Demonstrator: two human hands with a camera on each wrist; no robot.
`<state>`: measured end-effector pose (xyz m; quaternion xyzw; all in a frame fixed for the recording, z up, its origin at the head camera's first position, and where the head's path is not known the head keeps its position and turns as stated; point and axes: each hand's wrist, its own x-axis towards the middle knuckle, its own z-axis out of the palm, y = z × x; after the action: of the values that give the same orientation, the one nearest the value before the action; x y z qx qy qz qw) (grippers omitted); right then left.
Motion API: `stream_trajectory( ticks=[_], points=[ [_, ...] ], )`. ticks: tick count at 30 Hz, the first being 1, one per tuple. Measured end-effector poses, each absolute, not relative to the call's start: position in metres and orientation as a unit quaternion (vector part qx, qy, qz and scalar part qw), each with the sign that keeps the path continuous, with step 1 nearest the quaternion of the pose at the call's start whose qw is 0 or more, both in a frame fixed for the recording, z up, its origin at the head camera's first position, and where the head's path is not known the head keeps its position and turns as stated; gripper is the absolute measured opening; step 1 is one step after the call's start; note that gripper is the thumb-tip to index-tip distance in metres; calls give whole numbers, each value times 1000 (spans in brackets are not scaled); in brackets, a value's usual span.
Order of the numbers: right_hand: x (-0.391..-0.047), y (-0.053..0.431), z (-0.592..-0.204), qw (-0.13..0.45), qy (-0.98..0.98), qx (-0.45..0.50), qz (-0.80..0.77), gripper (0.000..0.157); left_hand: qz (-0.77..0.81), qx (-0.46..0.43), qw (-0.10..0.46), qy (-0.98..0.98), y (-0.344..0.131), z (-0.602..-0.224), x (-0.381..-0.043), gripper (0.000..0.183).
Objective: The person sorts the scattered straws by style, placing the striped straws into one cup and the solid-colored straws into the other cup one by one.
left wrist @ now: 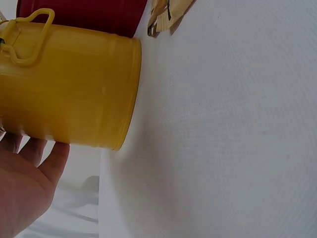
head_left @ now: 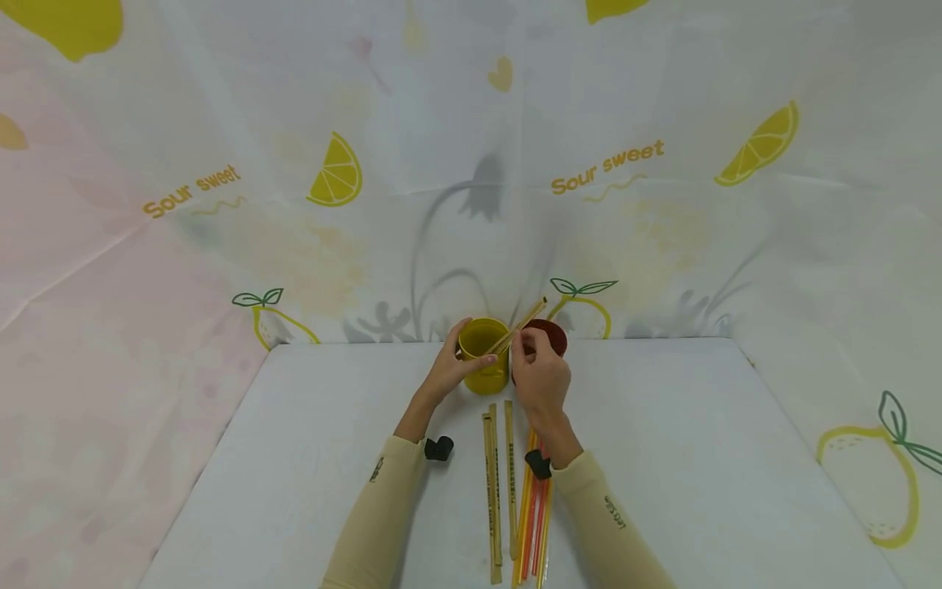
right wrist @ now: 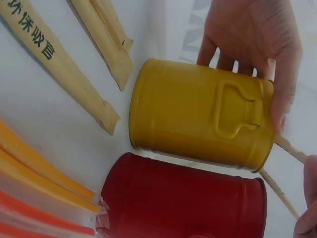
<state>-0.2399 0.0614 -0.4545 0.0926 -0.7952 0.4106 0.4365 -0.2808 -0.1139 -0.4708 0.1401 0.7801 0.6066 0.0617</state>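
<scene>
A yellow metal can (head_left: 484,381) with a small wire handle stands upright at the table's back edge. My left hand (head_left: 446,370) grips it from the left, fingertips against its side and thumb by the rim. In my right hand (head_left: 543,378), thumb and fingers pinch paper-wrapped straws (head_left: 535,310), which slant with their lower ends inside the can's mouth. The right wrist view shows two thin straws (right wrist: 291,149) running from the rim to the right fingertips. A red can (head_left: 557,334) stands close to the yellow one on the right, partly behind my right hand.
Several paper-wrapped straws (head_left: 511,483) with printed lettering lie lengthwise on the white table (head_left: 294,491) before the yellow can. Beside them, partly under my right forearm, lie orange and red straws (head_left: 528,523) in clear wrap. A lemon-print cloth (head_left: 412,245) hangs behind the table.
</scene>
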Motion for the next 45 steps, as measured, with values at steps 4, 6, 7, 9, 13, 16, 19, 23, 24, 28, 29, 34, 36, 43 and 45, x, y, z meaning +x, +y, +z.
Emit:
stream_trajectory(
  ticks=[4,6,7,9,13,16,19,23,24,28,29,34,36,43,45],
  points=[
    [-238,60,-457,395,-805,77,437,15,613,137,52,776,-114,-491,-293,95],
    [-238,59,-458,374,-808,69,451,13,621,135,42,771,-114,-497,-296,93],
    [-238,59,-459,363,-810,65,456,12,624,134,39,769,-114,-497,-295,93],
    [-238,58,-460,346,-814,60,463,11,625,132,32,769,-113,-498,-295,92],
    [-239,58,-462,326,-820,55,468,11,626,131,24,769,-113,-498,-295,92],
    [-238,57,-464,315,-817,59,479,9,627,130,23,768,-113,-499,-295,93],
    [-238,56,-465,297,-818,59,489,8,626,128,22,769,-113,-499,-295,92],
    [-237,56,-466,265,-822,51,501,9,626,132,26,768,-113,-499,-296,92],
    [-237,56,-466,257,-824,49,503,9,626,133,28,768,-113,-499,-296,92],
    [-237,57,-465,217,-834,41,506,9,625,136,40,767,-114,-496,-296,93],
    [-237,58,-464,207,-838,39,503,10,624,137,45,768,-115,-496,-296,93],
    [-237,62,-463,178,-849,41,495,14,616,138,61,773,-116,-493,-297,94],
    [-235,64,-462,172,-849,45,497,16,619,137,58,771,-116,-494,-297,94],
    [-228,70,-452,140,-859,51,490,16,624,136,30,769,-114,-500,-297,91],
    [-226,71,-450,131,-865,52,481,15,623,137,25,770,-114,-501,-297,92]
  ],
)
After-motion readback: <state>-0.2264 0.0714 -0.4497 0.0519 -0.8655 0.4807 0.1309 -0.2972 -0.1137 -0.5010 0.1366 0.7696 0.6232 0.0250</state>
